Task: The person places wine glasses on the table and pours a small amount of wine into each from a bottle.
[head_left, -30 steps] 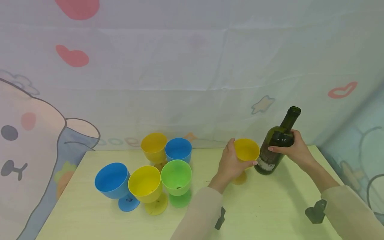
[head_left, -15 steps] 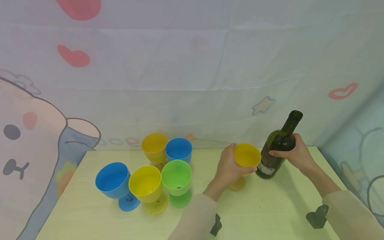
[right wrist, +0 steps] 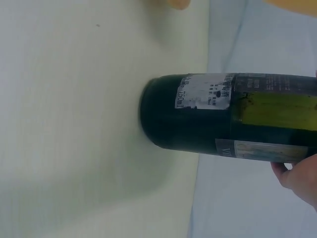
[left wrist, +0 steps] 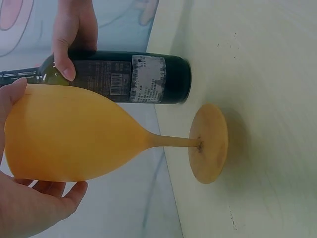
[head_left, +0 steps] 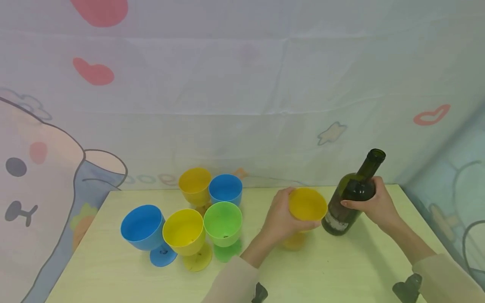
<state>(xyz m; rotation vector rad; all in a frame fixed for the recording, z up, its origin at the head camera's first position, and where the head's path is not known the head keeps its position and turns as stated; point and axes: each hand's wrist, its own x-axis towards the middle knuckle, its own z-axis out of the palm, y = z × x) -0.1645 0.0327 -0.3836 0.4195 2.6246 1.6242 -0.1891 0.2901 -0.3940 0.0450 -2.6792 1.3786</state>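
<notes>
My left hand point(head_left: 279, 216) grips the bowl of a yellow goblet point(head_left: 307, 205), fingers and thumb around its sides. The goblet is upright, its stem and round foot point(left wrist: 209, 144) plain in the left wrist view; I cannot tell whether the foot touches the table. Just to its right, my right hand point(head_left: 382, 206) holds a dark green wine bottle point(head_left: 339, 210) around its upper body. The bottle stands nearly upright, uncapped, with worn labels point(right wrist: 204, 91) seen in the right wrist view. Whether its base touches the table is unclear.
On the left of the pale table point(head_left: 102, 269) stand a blue goblet point(head_left: 143, 229), a yellow goblet point(head_left: 184, 233) and a green goblet point(head_left: 223, 225). Behind them are another yellow goblet point(head_left: 195, 187) and a blue one point(head_left: 225, 189). A printed cloth point(head_left: 242, 84) hangs behind the table.
Both hands have come nearer to me, bringing the goblet and the bottle with them. The goblet has also shifted slightly left. The other goblets stay where they were.
</notes>
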